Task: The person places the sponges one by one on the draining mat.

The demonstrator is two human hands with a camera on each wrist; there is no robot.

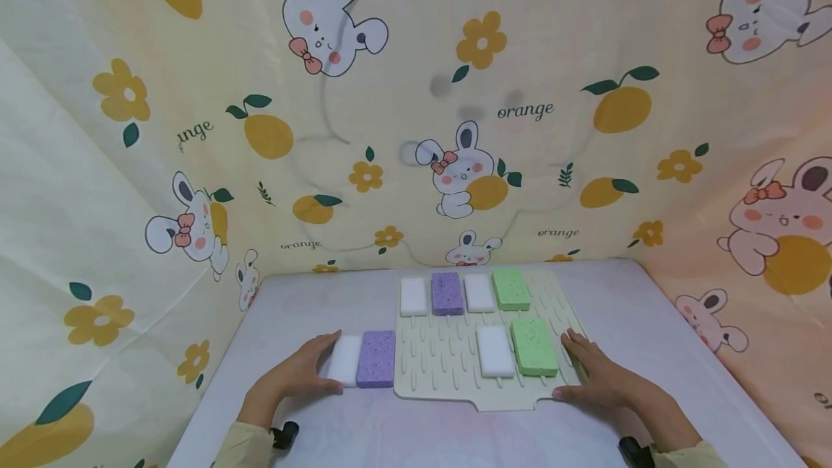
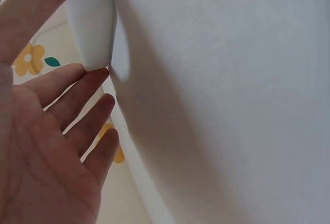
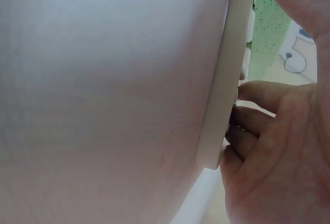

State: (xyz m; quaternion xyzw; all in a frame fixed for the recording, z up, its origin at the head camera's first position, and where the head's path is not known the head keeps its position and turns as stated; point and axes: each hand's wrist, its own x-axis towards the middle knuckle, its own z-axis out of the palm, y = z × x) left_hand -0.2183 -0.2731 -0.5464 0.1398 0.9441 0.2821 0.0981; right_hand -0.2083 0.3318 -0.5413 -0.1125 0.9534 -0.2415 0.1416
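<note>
The person's left hand [image 1: 295, 374] lies on the pale table [image 1: 312, 295], thumb and fingers spread round the near end of a white sponge [image 1: 344, 358]. In the left wrist view the fingers [image 2: 82, 87] are nearly straight, their tips touching the sponge's edge while the thumb lies along its other side; the hold is loose and wide, not clenched. This white sponge lies flat on the table, just left of a cream ridged mat [image 1: 442, 360], with a purple sponge [image 1: 376, 358] touching its right side.

The right hand [image 1: 601, 378] rests at the mat's near right corner. Its fingers [image 3: 247, 115] are relaxed and spread, their tips against the mat's rim; the thumb lies near a green sponge [image 1: 534, 347]. It grasps nothing.

On the mat, a second white sponge [image 1: 495, 351] lies beside the green one. Along the far edge lie four more sponges [image 1: 464, 292]: white, purple, white, green.
</note>
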